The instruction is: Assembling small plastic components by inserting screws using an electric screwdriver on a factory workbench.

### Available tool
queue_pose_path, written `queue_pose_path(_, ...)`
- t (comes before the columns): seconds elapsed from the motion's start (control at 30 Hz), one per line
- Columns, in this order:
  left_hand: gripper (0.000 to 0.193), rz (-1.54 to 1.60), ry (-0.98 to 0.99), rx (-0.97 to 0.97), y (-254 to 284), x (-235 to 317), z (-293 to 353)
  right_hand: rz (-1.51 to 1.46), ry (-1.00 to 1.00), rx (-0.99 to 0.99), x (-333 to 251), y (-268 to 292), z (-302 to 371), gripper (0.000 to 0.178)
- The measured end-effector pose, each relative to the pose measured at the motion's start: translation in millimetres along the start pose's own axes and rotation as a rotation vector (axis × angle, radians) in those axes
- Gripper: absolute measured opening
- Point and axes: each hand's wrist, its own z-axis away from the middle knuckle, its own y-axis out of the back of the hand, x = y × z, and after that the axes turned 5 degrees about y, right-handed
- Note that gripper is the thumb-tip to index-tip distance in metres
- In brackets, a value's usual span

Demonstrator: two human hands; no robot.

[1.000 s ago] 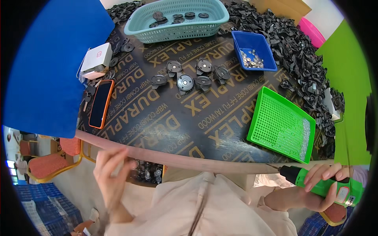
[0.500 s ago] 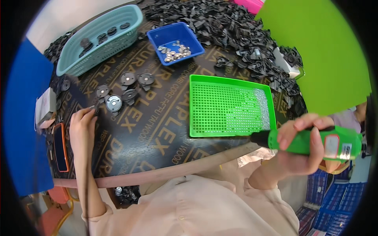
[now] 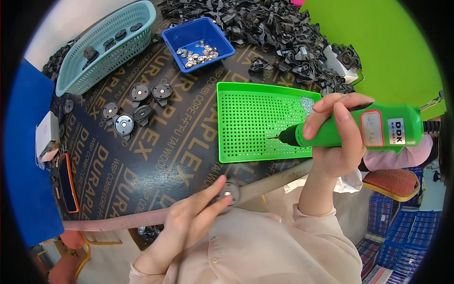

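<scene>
In my right hand [image 3: 338,135] is a green electric screwdriver [image 3: 390,127] with a black nose, my fingers wrapped round its body. Its bit points left, over the green perforated tray [image 3: 236,113], where small silvery screws sit in many of the holes and lie heaped at the right end. At the table's near edge, my left hand [image 3: 189,217] grips a round dark plastic part [image 3: 231,194] with a shiny metal centre, pinched between the fingers. Several similar round parts [image 3: 140,93] lie on the table to the left, one showing a silvery metal disc [image 3: 124,124].
A blue bin [image 3: 172,40] holds small round metal pieces. Left of it stands a pale teal basket [image 3: 106,52] with several dark parts. Black plastic parts [image 3: 265,26] pile up along the back. An orange-edged phone [image 3: 68,182] and a white box [image 3: 47,135] lie at the left.
My left hand has come from the table's left side to the near edge and now holds a round part. The screwdriver has moved up and left over the tray. The view has shifted slightly.
</scene>
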Motion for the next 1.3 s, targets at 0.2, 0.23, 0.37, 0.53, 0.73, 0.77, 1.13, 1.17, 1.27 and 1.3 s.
queue_pose_path(0.2,0.030,0.073,-0.021,-0.022,-26.4,3.2,-3.3,0.081,0.024,-0.037,0.3,-0.7,2.8,0.014)
queue_pose_path(0.23,0.031,0.087,-0.011,-0.018,-28.3,4.4,-3.0,0.081,0.024,-0.032,0.7,-1.4,2.4,0.013)
queue_pose_path(0.37,0.037,0.111,-0.013,0.061,-35.5,9.0,-3.1,0.086,-0.020,-0.068,-0.5,-1.7,2.9,0.013)
queue_pose_path(0.53,0.031,0.034,-0.070,0.103,-43.6,7.2,-6.8,0.185,0.098,-0.030,-7.3,-1.3,0.8,0.013)
queue_pose_path(0.73,0.033,-0.020,-0.109,0.100,-44.0,4.4,-5.9,-0.215,0.072,-0.228,-58.0,-5.6,21.7,0.018)
queue_pose_path(0.77,0.033,-0.016,-0.113,0.102,-44.7,2.5,-4.8,-0.152,-0.007,-0.389,-65.7,-1.2,23.2,0.020)
queue_pose_path(1.13,0.032,-0.025,-0.095,0.086,-44.1,7.2,-5.7,-0.107,-0.091,-0.401,-68.3,-6.2,37.1,0.023)
queue_pose_path(1.17,0.032,-0.025,-0.095,0.085,-44.0,7.2,-5.8,-0.107,-0.093,-0.401,-67.7,-7.6,38.1,0.023)
queue_pose_path(1.27,0.032,-0.036,-0.087,0.068,-43.3,6.8,-5.7,-0.020,-0.142,-0.376,-63.3,-11.9,40.0,0.021)
queue_pose_path(1.3,0.032,-0.035,-0.086,0.067,-43.3,7.5,-5.8,-0.051,-0.122,-0.438,-60.8,-10.9,36.8,0.021)
